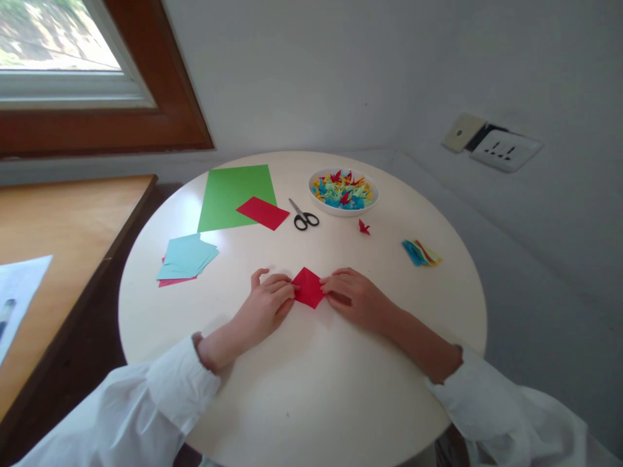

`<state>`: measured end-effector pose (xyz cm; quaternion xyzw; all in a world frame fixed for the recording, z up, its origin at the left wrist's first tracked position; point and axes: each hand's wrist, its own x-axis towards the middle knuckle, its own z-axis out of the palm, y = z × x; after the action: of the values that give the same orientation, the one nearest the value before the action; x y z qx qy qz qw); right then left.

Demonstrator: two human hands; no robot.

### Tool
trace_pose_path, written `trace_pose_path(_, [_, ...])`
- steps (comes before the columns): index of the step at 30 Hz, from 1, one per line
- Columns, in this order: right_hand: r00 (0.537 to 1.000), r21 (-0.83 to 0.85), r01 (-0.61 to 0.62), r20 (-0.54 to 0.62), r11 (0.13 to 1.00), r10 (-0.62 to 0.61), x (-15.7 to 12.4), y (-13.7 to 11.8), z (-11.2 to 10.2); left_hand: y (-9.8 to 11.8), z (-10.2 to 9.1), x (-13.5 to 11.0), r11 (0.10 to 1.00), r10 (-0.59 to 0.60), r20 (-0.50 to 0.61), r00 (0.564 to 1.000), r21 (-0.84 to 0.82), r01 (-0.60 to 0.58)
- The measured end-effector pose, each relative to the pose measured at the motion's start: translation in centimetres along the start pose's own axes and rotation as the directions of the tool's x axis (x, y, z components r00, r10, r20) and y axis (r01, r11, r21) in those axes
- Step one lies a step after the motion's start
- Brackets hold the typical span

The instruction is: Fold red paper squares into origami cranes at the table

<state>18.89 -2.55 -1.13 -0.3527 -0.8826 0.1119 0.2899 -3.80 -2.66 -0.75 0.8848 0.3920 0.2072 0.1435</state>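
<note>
A small red paper square (309, 288) lies on the white round table (302, 389), turned so one corner points away from me; a faint crease seems to run across it. My left hand (267, 301) pinches its left corner between thumb and fingers. At the opposite corner, my right hand (357, 298) has its thumb and fingertips closed on the paper. Beyond the hands lie black-handled scissors (302, 217) and a small red folded paper crane (364, 227).
A white bowl (335, 209) full of colourful folded cranes stands at the back. Green paper (233, 191) lies back left under a red paper rectangle (263, 213). Light-blue squares (187, 256) are stacked at left, folded coloured strips (421, 253) at right. A wooden desk (73, 214) adjoins.
</note>
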Motion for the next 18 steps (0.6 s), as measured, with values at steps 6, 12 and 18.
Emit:
trace_pose_path(6, [0.971,0.058,-0.237,-0.018,0.97,0.238,0.3,-0.1,0.3,0.3,-0.1,0.3,0.989,-0.124,-0.011,0.992,-0.085,0.122])
trace_pose_path(12, [0.912,0.018,-0.411,0.006,0.911,0.411,1.1,-0.8,0.8,0.9,-0.3,0.9,0.939,-0.295,0.038,0.955,-0.174,0.297])
trace_pose_path(18, [0.879,-0.101,-0.476,-0.012,0.873,0.478,1.7,-1.5,1.4,1.3,-0.2,1.0,0.892,-0.398,-0.006,0.917,-0.234,0.386])
